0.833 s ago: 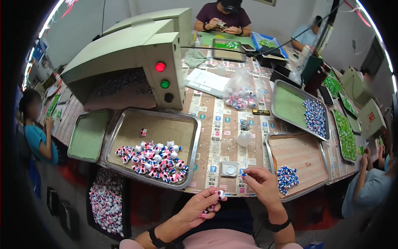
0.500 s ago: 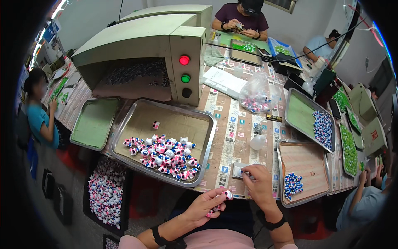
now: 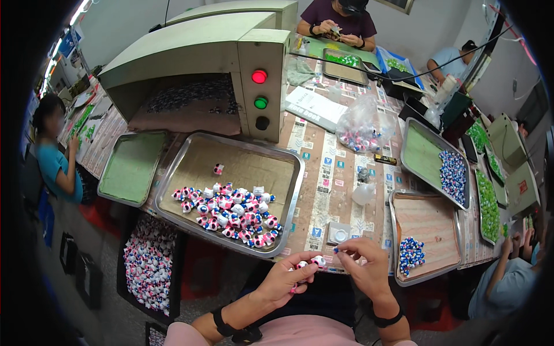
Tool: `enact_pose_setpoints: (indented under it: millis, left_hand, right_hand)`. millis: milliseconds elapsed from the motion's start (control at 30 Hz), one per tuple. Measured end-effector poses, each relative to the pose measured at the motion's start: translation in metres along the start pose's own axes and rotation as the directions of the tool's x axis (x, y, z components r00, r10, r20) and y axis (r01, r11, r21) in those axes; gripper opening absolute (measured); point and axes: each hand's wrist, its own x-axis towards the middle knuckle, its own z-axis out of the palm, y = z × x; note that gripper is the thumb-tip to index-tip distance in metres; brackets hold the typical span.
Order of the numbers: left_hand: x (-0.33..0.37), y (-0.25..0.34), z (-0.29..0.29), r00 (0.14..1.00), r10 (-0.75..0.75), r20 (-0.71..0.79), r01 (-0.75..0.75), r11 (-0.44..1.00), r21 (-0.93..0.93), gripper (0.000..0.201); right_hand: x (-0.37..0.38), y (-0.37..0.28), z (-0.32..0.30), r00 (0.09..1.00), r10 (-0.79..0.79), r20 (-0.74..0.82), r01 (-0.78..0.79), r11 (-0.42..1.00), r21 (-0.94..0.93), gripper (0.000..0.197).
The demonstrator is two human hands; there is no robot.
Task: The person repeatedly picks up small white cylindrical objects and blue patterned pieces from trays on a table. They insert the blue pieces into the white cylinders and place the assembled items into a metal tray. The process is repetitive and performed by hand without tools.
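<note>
My left hand [image 3: 284, 281], its fingers curled, holds a few small pink-and-white toy figures [image 3: 318, 261] near the table's front edge. Just to the right, my right hand [image 3: 366, 264] pinches a tiny blue piece [image 3: 336, 251] between thumb and fingertip, a small gap away from the figures. Beyond the fingertips sits a small square grey block with a round white dish [image 3: 340, 235] on top. To the left, a metal tray [image 3: 202, 155] bears a heap of pink, white and blue figures [image 3: 239, 213]. Small blue-and-white pieces [image 3: 411, 254] lie on a paper-lined tray [image 3: 433, 222] at the right.
A large machine with an open mouth [image 3: 190, 86] and lit buttons stands behind the tray. A bag of figures [image 3: 363, 132], a squeeze bottle [image 3: 363, 194] and a green-lined tray [image 3: 418, 150] are farther back. A full bin [image 3: 149, 265] is below left. Co-workers sit around.
My right hand has come off the white dish and moved slightly nearer me, the blue piece now showing in its pinch. My left hand still holds the figures, turned a little.
</note>
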Motion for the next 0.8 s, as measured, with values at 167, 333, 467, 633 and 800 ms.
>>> enact_pose_setpoints:
  millis: [167, 333, 467, 633, 800]
  left_hand:
    - [0.003, -0.005, 0.000, 1.000, -0.001, 0.002, 0.001, 1.000, 0.003, 0.035]
    - [0.003, -0.008, 0.001, 1.000, -0.007, 0.008, 0.007, 1.000, 0.001, 0.034]
    - [0.005, -0.012, -0.002, 1.000, 0.001, 0.028, -0.002, 1.000, 0.027, 0.036]
    - [0.003, -0.014, -0.001, 1.000, 0.027, -0.001, -0.027, 0.999, 0.032, 0.035]
    - [0.001, -0.015, -0.005, 0.997, 0.073, -0.013, -0.073, 0.997, 0.036, 0.033]
  right_hand:
    - [-0.015, -0.007, 0.004, 0.992, 0.100, 0.070, -0.113, 0.972, 0.205, 0.017]
    - [-0.019, -0.002, 0.000, 0.987, 0.098, 0.129, -0.121, 0.975, 0.185, 0.017]
    - [-0.021, 0.001, -0.003, 0.977, 0.128, 0.170, -0.159, 0.970, 0.185, 0.017]
    - [-0.023, 0.008, -0.001, 0.991, 0.021, 0.136, -0.048, 0.978, 0.202, 0.018]
    - [-0.020, 0.004, 0.003, 0.988, -0.006, 0.154, -0.027, 0.977, 0.212, 0.021]
